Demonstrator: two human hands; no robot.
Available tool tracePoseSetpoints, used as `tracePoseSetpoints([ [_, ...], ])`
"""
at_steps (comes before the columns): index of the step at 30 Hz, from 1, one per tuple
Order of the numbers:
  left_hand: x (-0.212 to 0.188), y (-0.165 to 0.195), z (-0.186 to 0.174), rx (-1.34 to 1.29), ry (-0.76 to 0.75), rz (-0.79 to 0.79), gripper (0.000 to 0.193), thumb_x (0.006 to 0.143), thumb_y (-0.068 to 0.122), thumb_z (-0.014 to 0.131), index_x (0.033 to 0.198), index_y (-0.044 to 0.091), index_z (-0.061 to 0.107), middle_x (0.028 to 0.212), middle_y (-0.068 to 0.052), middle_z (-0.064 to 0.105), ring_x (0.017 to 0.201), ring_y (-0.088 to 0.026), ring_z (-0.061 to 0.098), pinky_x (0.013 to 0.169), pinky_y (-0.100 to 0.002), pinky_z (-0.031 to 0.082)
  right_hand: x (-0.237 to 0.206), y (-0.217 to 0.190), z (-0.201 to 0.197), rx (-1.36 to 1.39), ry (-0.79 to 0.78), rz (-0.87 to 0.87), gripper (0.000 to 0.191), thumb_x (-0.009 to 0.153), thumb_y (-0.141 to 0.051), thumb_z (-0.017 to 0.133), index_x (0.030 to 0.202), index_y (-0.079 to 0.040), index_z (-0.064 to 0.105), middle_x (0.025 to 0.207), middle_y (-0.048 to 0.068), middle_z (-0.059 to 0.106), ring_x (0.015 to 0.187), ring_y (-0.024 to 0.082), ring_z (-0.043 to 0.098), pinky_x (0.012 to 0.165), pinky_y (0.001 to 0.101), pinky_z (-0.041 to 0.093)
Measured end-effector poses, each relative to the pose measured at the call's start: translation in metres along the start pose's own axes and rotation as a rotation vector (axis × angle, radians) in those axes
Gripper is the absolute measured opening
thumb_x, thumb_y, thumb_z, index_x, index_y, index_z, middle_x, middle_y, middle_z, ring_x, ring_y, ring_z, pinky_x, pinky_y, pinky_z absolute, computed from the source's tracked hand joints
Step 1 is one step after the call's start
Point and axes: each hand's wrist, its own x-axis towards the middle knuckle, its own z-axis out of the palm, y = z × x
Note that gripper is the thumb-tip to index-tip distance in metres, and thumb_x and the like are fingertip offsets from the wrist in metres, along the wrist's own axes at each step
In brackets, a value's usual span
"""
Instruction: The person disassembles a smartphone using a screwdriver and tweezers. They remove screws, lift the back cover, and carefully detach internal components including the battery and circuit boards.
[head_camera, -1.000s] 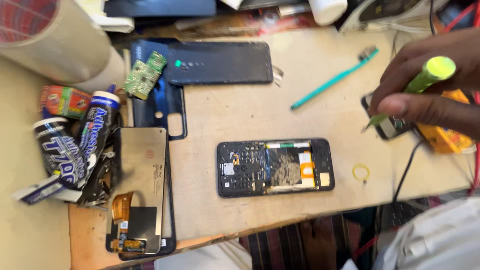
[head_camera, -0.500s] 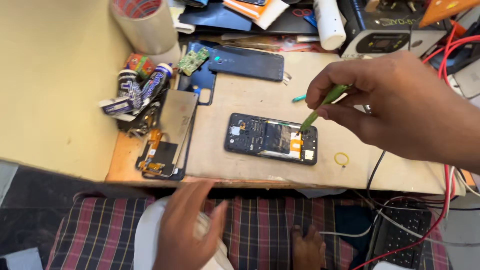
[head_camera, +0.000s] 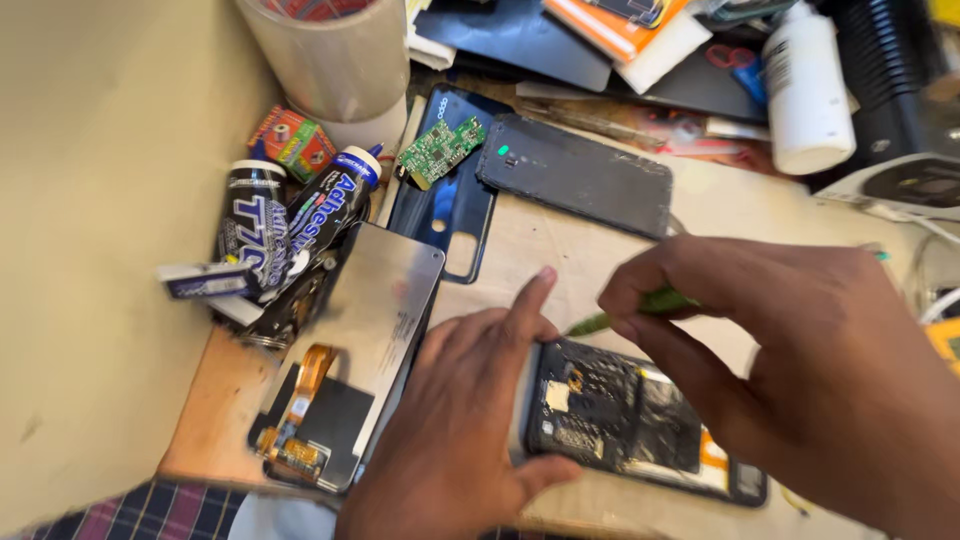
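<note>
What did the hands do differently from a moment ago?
The left hand came up from the lap and now presses on the opened phone's left end. The right hand moved in over the phone, still holding the green tool. The screen panel, circuit board and glue tubes stayed put.

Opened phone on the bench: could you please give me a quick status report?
Left hand steadying opened phone at its left end. Right hand pinching green tool above its top edge. Detached screen panel alongside, left.
</note>
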Motion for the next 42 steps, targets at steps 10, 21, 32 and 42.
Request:
tracePoseSetpoints([
  [10,-0.006,-0.019,0.010,0.021,-0.043,0.041,0.120,0.077,0.046,0.086,0.161,-0.003,0.017,0.138,-0.019,0.057,0.132,-0.040,0.051,0.111,-0.059,0.027,-0.003,0.010,0.024,0.074,0.106,0.059,0.017,0.081,-0.007,0.079,0.095,-0.014,0.072,0.093,-0.003,0.077,0.090,0.012,0.076,0.079,0.0300,0.057],
  [21,-0.003,-0.013,0.008,0.036,-0.042,0.025,0.129,0.065,0.039,0.093,0.161,-0.002,0.017,0.137,-0.019,0.057,0.132,-0.040,0.050,0.113,-0.057,0.028,0.001,0.009,0.015,0.014,0.019,0.026,0.014,0.083,-0.014,0.079,0.096,-0.016,0.075,0.086,-0.003,0.077,0.084,0.010,0.076,0.075,0.0291,0.057],
  [32,-0.001,-0.003,0.005,0.026,0.000,-0.017,0.130,0.062,0.036,0.093,0.160,-0.004,0.017,0.137,-0.012,0.061,0.130,-0.037,0.051,0.113,-0.052,0.029,0.057,-0.055,-0.006,-0.927,-0.869,0.478,0.054,0.101,-0.060,0.051,0.074,-0.020,0.074,0.062,0.004,0.068,0.059,0.020,0.070,0.056,0.0337,0.053],
  [42,0.002,0.000,0.003,-0.005,-0.003,-0.039,0.129,0.061,0.035,0.093,0.160,-0.004,0.020,0.134,-0.012,0.062,0.127,-0.037,0.052,0.112,-0.050,0.032,0.090,-0.043,0.017,-0.631,-1.032,0.563,0.048,0.099,-0.044,0.061,0.087,0.001,0.073,0.072,0.016,0.078,0.055,0.026,0.067,0.054,0.0451,0.055],
])
